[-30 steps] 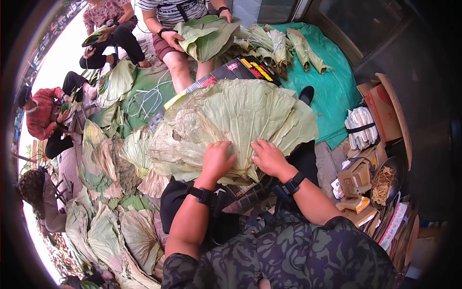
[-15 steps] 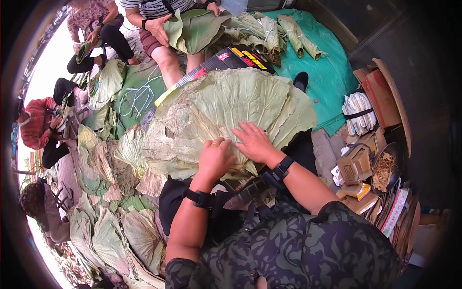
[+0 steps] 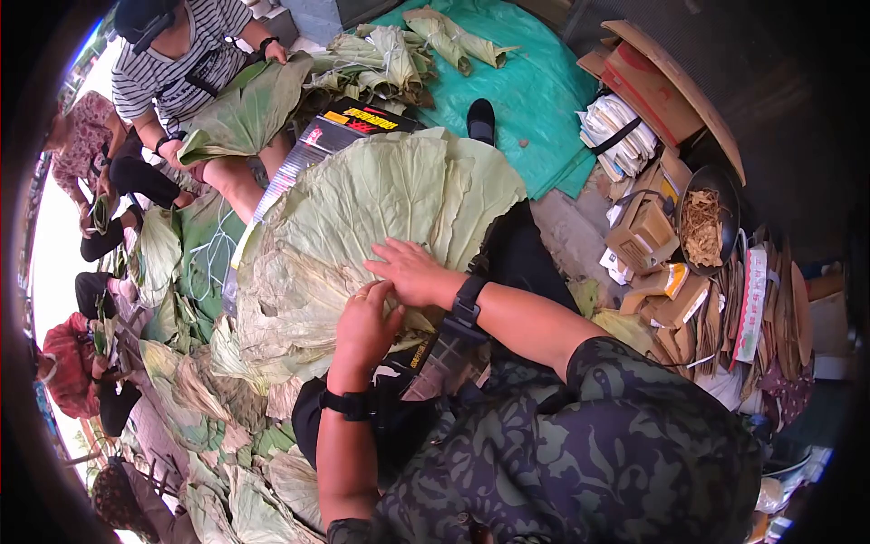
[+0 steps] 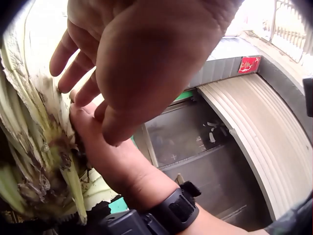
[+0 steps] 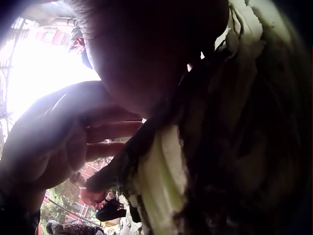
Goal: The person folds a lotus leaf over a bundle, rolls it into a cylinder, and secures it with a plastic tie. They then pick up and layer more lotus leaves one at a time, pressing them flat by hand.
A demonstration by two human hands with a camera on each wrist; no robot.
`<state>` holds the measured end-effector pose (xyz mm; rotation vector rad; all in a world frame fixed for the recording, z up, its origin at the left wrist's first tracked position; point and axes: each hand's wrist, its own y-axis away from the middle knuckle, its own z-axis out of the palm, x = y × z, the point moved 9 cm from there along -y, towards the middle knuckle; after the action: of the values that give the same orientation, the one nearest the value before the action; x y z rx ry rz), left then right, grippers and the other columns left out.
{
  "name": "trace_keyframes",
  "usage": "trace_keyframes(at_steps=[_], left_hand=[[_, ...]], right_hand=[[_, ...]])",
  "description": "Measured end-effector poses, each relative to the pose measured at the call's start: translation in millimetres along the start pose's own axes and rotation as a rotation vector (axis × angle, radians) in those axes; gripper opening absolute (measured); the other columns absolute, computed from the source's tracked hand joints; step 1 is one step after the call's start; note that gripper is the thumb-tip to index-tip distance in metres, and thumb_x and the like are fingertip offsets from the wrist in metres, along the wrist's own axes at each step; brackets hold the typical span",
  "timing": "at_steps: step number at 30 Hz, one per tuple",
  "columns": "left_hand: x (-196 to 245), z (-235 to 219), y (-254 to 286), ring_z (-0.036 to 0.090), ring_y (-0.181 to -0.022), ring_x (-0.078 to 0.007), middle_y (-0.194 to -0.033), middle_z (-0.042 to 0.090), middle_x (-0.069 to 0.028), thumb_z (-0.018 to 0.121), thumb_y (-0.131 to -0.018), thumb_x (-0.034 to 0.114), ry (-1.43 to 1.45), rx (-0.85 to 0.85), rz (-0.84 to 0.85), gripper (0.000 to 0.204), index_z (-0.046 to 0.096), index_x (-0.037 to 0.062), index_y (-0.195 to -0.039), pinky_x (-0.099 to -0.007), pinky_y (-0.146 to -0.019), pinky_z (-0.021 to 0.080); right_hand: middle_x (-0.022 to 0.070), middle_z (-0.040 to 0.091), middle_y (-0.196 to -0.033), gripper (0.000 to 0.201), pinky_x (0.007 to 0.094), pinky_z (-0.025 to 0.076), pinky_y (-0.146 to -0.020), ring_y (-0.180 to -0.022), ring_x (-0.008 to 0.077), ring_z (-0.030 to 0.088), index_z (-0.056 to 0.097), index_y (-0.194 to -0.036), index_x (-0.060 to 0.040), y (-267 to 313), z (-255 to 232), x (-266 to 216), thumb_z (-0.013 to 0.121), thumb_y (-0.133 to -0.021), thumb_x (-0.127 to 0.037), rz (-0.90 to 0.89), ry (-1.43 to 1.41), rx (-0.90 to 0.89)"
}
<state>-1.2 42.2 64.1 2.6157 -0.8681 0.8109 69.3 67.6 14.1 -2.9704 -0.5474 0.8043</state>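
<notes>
A stack of large, dry, fan-shaped leaves (image 3: pixel 362 195) lies over the lap in the head view, pale green with brown patches. My right hand (image 3: pixel 412 272) rests flat on it near the gathered stem end, fingers spread. Beside it my left hand (image 3: pixel 364 328) touches the leaves, fingertips close to the right hand. In the left wrist view the left hand (image 4: pixel 142 58) has loosely bent fingers over the right hand (image 4: pixel 112 156), next to the stems (image 4: pixel 58 161). The right wrist view is dark, with the palm (image 5: pixel 151 49) against the leaf stack.
Seated people, one in a striped shirt (image 3: pixel 186 68), handle leaves at the left. Rolled leaf bundles (image 3: pixel 390 59) lie by a green tarp (image 3: pixel 535 91). Cartons (image 3: pixel 643 231), a pan of shreds (image 3: pixel 705 227) and flattened cardboard stand at the right. More leaves (image 3: pixel 199 390) cover the left ground.
The head view has swung to the right. The right hand has moved left over the leaves, and the two hands, formerly apart, are now close together.
</notes>
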Motion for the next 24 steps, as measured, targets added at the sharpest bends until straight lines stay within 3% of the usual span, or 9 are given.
trace_keyframes(at_steps=[4,6,8,11,15,21,24], left_hand=[[-31.3,1.3,-3.3,0.053,-0.096,-0.0367,-0.108,0.056,-0.0189,0.059,-0.077,0.016,0.100,0.086,-0.080,0.039,0.052,0.0022,-0.112,-0.0412,-0.084,0.042],[-43.4,1.2,2.9,0.053,-0.094,-0.0372,-0.107,0.056,-0.0187,0.058,-0.078,0.016,0.141,0.103,-0.135,0.037,0.052,0.0032,-0.112,-0.0412,-0.082,0.043],[-22.8,0.9,-1.0,0.053,-0.094,-0.0365,-0.107,0.055,-0.0184,0.059,-0.077,0.018,0.021,0.077,0.026,0.035,0.053,0.0034,-0.109,-0.0404,-0.083,0.042],[-20.8,0.7,2.6,0.052,-0.097,-0.0350,-0.108,0.055,-0.0170,0.061,-0.076,0.022,-0.025,0.038,0.000,0.035,0.054,0.0037,-0.105,-0.0394,-0.085,0.042],[-24.4,1.3,5.2,0.051,-0.099,-0.0335,-0.111,0.054,-0.0166,0.064,-0.074,0.024,0.012,0.017,0.000,0.037,0.055,0.0043,-0.104,-0.0380,-0.086,0.042],[-19.4,0.9,8.9,0.052,-0.096,-0.0324,-0.108,0.055,-0.0156,0.065,-0.072,0.023,-0.010,0.046,0.025,0.035,0.057,0.0046,-0.101,-0.0372,-0.084,0.044],[-17.3,2.5,9.0,0.053,-0.094,-0.0315,-0.105,0.055,-0.0145,0.065,-0.072,0.023,-0.032,0.063,0.028,0.034,0.058,0.0048,-0.099,-0.0368,-0.082,0.044]], right_hand=[[0.0163,0.048,-0.121,0.040,0.0411,0.034,-0.096,-0.116,0.0333,0.042,0.053,-0.115,-0.0080,-13.9,-3.3,12.7,0.055,-0.076,-0.017,-0.045,-0.117,-0.158],[0.0156,0.053,-0.114,0.036,0.0391,0.038,-0.092,-0.109,0.0317,0.047,0.054,-0.110,-0.0059,-22.1,-35.8,21.5,0.056,-0.076,-0.018,0.079,-0.088,0.051],[0.0161,0.049,-0.120,0.041,0.0414,0.035,-0.095,-0.114,0.0334,0.043,0.052,-0.114,-0.0074,-34.1,-43.8,24.0,0.056,-0.076,-0.022,0.028,-0.054,0.178],[0.0162,0.042,-0.129,0.046,0.0445,0.028,-0.101,-0.122,0.0346,0.035,0.049,-0.121,-0.0109,-48.1,-28.9,38.5,0.055,-0.079,-0.029,0.097,0.162,0.083],[0.0140,0.031,-0.139,0.053,0.0476,0.017,-0.105,-0.130,0.0323,0.024,0.043,-0.128,-0.0168,-43.0,-16.1,61.8,0.053,-0.080,-0.037,0.229,0.216,0.010],[0.0177,0.030,-0.138,0.056,0.0472,0.017,-0.105,-0.129,0.0368,0.024,0.040,-0.130,-0.0135,-30.1,-27.5,63.7,0.053,-0.081,-0.037,0.337,0.203,0.017],[0.0195,0.031,-0.137,0.056,0.0476,0.018,-0.105,-0.128,0.0386,0.025,0.040,-0.130,-0.0121,-15.1,-28.6,45.9,0.053,-0.081,-0.037,0.244,0.126,0.074]])
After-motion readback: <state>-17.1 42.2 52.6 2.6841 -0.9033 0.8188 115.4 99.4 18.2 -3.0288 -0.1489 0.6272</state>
